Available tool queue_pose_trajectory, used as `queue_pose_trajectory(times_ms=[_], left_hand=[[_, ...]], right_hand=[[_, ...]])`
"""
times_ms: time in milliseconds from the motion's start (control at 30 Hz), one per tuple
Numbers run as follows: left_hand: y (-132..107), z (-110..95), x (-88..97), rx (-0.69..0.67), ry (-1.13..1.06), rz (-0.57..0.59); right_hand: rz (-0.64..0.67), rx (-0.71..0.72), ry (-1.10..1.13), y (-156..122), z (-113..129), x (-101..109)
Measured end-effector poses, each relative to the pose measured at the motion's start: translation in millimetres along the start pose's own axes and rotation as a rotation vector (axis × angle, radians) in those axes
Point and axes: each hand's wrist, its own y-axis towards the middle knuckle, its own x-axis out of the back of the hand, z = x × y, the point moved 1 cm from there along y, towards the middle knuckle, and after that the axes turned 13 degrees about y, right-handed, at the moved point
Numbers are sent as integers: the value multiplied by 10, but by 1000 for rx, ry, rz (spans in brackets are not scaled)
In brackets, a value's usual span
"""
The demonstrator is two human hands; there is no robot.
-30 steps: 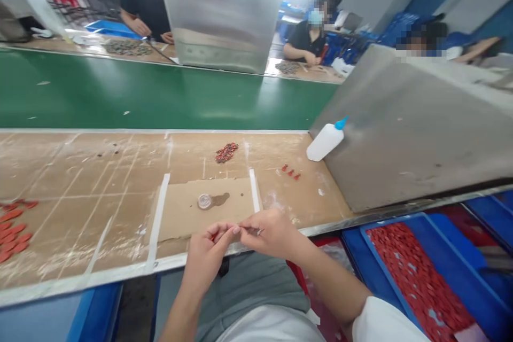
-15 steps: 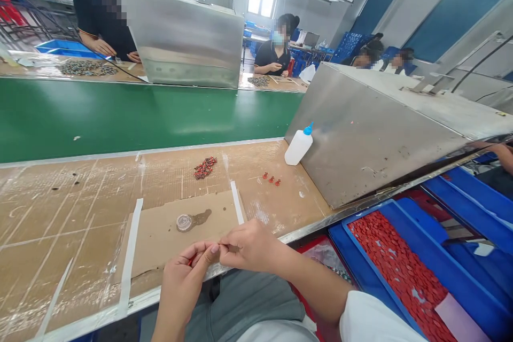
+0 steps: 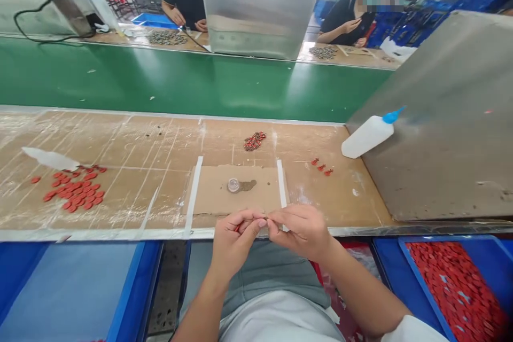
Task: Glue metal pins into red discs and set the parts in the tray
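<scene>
My left hand [image 3: 234, 240] and my right hand [image 3: 298, 230] meet just in front of the bench edge, their fingertips pinched together on a small red part [image 3: 240, 227]. Its exact shape is mostly hidden by my fingers. Just beyond them lies a cardboard sheet [image 3: 236, 195] taped to the bench, bearing a small clear round cap [image 3: 233, 185] beside a brown stain. Farther off are a heap of small red-and-dark parts [image 3: 255, 141], a short row of red pieces [image 3: 321, 168], and flat red discs [image 3: 72, 189] scattered at left.
A white glue bottle with a blue nozzle [image 3: 368, 136] leans against a metal panel [image 3: 444, 117]. A blue tray of red discs [image 3: 452, 288] sits low at right. Beyond a green conveyor belt [image 3: 180, 85], co-workers [image 3: 348, 24] work at another bench.
The head view has swung left and levelled, bringing more red discs into view. My hands stay pinched together and now appear nearer the middle of the picture.
</scene>
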Motion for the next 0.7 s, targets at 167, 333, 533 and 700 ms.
queue_pose_trajectory(times_ms=[167,333,533,700], left_hand=[[-63,-86,14,-84,54,-44],[-92,-120,19,-144,52,-56],[-132,-158,11,-196,58,-67],[-160,-161,4,-226,78,-105]], right_hand=[[-45,64,-9,3,54,-1],[-63,87,-28,50,103,14],[-96,108,-17,67,153,18],[-115,118,-32,105,210,20]])
